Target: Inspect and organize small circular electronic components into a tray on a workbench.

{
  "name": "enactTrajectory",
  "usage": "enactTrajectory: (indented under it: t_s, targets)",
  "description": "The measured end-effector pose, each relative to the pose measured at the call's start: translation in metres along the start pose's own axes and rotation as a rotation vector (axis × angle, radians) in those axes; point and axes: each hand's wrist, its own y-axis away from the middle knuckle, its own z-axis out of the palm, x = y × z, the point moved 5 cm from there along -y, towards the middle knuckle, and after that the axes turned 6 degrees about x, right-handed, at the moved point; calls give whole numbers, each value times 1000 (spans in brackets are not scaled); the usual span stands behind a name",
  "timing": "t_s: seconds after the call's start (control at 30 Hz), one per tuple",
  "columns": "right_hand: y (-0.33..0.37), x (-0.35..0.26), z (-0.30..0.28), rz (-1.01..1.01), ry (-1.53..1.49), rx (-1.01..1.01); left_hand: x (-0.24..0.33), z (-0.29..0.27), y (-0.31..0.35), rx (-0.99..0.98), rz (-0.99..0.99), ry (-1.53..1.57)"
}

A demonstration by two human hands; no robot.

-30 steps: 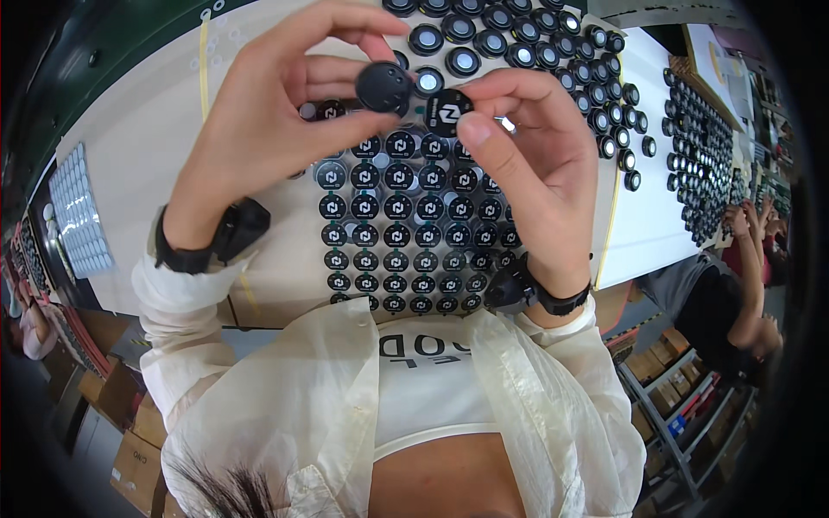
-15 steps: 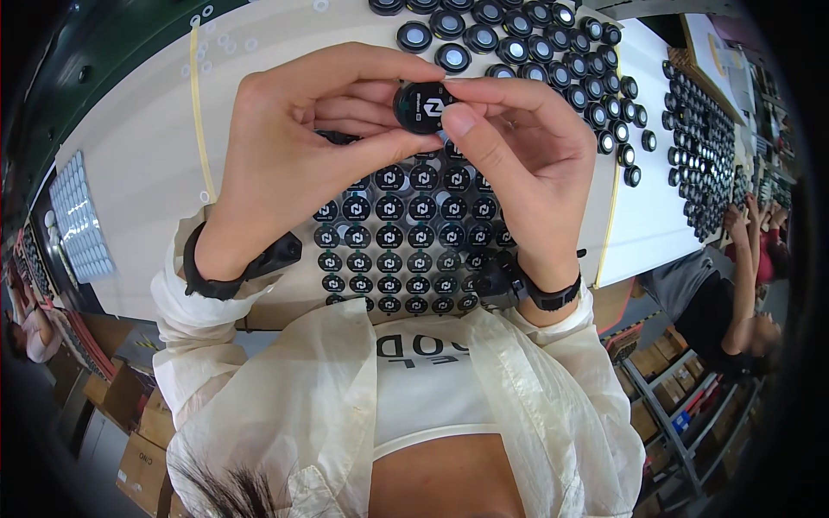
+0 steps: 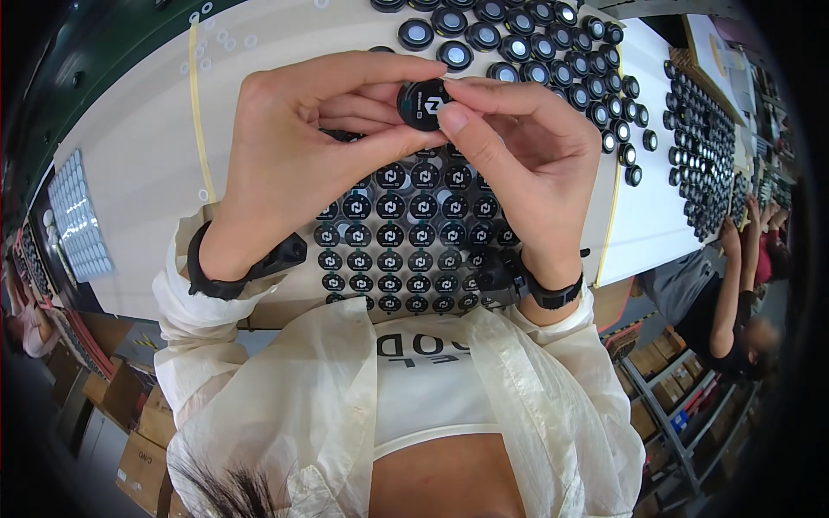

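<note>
Now brings left hand (image 3: 289, 134) and right hand (image 3: 528, 142) closer together than a second ago; clamps one black disc (image 3: 420, 105) between both sets of fingertips, holding it above rows of labelled discs (image 3: 390, 207) on the table (image 3: 155, 173).

Your bare left hand (image 3: 298, 134) and bare right hand (image 3: 540, 155) hold a round black disc with a white emblem (image 3: 420, 105) at its edges, above rows of flat black emblem-bearing discs (image 3: 390, 207); black pucks with silver centres (image 3: 542, 47) lie beyond.
</note>
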Motion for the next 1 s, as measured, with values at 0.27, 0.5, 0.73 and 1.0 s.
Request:
enactTrajectory:
  t_s: [0.27, 0.5, 0.73, 1.0]
  targets:
    - [-2, 6, -4, -50, 62, -24, -5, 4, 0, -29, -46, -48]
    - [-6, -4, 2, -382, 610, -31, -18, -6, -14, -178, -131, 137]
    - [-5, -5, 8, -259, 591, -154, -14, -94, -103, 183, 465, -1133]
    - [2, -4, 28, -114, 811, -435, -25, -96, -86, 117, 510, -1130]
